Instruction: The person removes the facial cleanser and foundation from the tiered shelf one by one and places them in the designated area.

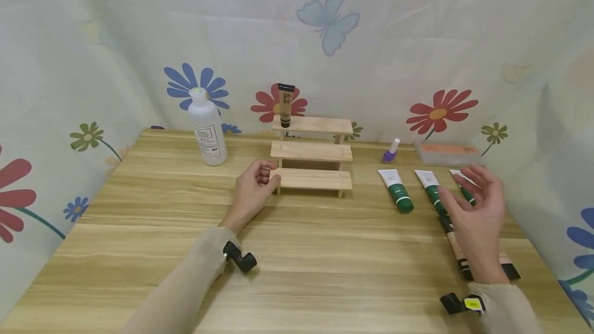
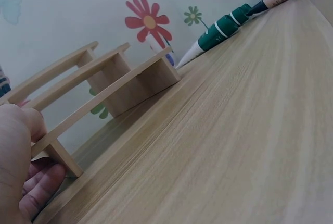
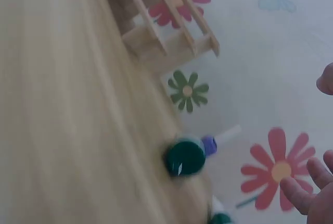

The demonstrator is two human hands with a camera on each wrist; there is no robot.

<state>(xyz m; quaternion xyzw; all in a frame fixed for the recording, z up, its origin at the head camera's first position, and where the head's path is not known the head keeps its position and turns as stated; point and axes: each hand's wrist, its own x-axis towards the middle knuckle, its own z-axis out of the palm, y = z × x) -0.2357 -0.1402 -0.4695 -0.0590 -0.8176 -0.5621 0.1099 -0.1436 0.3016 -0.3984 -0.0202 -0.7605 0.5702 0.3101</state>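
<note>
A three-tier wooden display rack [image 1: 311,179] stands at the back middle of the table. My left hand [image 1: 252,189] grips the left end of its lowest step; in the left wrist view, the thumb lies above the board and the curled fingers [image 2: 44,187] below it. On the top step, a beige tube with black ends [image 1: 286,107] stands upright at the left. My right hand [image 1: 480,210] is raised at the right with fingers spread and holds nothing. It partly hides green-and-white tubes [image 1: 431,189] and a beige-and-black tube [image 1: 457,246].
Another green-and-white tube [image 1: 396,192] lies right of the rack. Behind it stands a purple nail polish bottle [image 1: 390,153] with a white cap. A clear plastic box [image 1: 450,154] is at the back right, and a white bottle [image 1: 207,128] at the back left. Patterned fabric surrounds the table.
</note>
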